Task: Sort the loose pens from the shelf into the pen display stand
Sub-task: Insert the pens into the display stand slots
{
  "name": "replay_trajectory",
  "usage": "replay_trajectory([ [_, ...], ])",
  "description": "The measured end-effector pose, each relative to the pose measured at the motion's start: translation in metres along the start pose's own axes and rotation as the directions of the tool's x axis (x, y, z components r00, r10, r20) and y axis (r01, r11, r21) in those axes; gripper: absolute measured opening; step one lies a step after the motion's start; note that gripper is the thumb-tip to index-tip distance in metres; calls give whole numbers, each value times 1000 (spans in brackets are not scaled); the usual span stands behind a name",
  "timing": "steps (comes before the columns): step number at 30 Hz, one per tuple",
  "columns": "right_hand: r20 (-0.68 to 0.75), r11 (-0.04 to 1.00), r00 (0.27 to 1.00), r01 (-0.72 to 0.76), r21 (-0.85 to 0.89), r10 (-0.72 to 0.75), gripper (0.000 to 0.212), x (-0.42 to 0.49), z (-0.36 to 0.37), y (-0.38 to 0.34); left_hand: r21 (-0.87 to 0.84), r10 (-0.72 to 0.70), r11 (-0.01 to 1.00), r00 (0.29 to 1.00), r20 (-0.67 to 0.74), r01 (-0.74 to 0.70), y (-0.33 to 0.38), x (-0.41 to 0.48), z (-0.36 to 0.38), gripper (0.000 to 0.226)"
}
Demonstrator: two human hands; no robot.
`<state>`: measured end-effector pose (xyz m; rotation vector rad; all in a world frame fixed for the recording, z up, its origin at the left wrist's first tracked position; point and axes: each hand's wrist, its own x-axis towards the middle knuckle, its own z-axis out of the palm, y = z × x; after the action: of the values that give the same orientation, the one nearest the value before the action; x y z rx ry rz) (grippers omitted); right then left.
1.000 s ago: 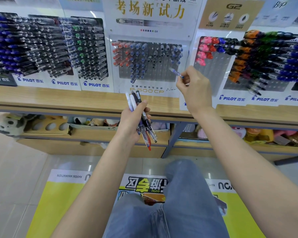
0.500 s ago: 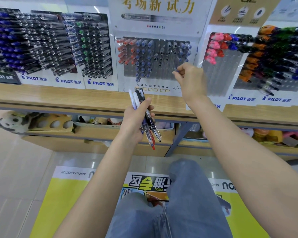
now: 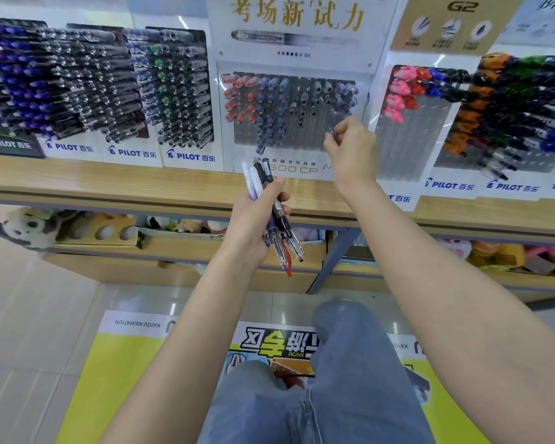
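Here the stand (image 3: 305, 136) sits upright at the back of the shelf (image 3: 109, 184), hemmed in on both sides. The left rack (image 3: 180, 91), packed full, is just beside its left edge, and the right rack (image 3: 410, 145) is just beside its right edge. Red and blue pens fill the stand's left columns, while the lower middle and right slots are bare grey, and that is where the open room lies. A strip of bare wood runs along the shelf's front edge before the stand. Below that edge there is free air down to the lower shelf (image 3: 180, 251) and the floor mat (image 3: 125, 363). The right hand (image 3: 353, 149) is raised against the stand's right-hand slots, with the wrist bent and the back of the hand to the camera. Its thumb and fingertips pinch a pen (image 3: 332, 133), of which only a small clear bluish end shows; whether it is already in a slot cannot be told. The left hand (image 3: 253, 219) hangs lower, in front of the shelf's edge and apart from the stand. Its fingers are curled round a bundle (image 3: 281, 229) of loose pens held roughly upright, with the upper ends rising past the thumb and the tips pointing down, one red tip lowest. A leg (image 3: 350, 363) in jeans stands over the mat.
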<state>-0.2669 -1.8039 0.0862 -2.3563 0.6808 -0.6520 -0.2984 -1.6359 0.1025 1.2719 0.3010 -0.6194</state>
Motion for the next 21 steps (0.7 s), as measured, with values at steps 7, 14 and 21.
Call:
replay_trajectory([
  [7, 61, 985, 991, 127, -113, -121, 17, 0, -11, 8, 24, -9, 1000, 1000, 12, 9, 9, -1, 1, 11],
  [14, -19, 999, 999, -47, 8, 47, 19, 3, 1, 1, 87, 4, 996, 999, 52, -9, 21, 4, 1, 13],
  [21, -86, 950, 970, -201, 240, 228, 14, -1, 15, -8, 123, -27, 992, 998, 58, 20, 21, 12, -4, 13],
])
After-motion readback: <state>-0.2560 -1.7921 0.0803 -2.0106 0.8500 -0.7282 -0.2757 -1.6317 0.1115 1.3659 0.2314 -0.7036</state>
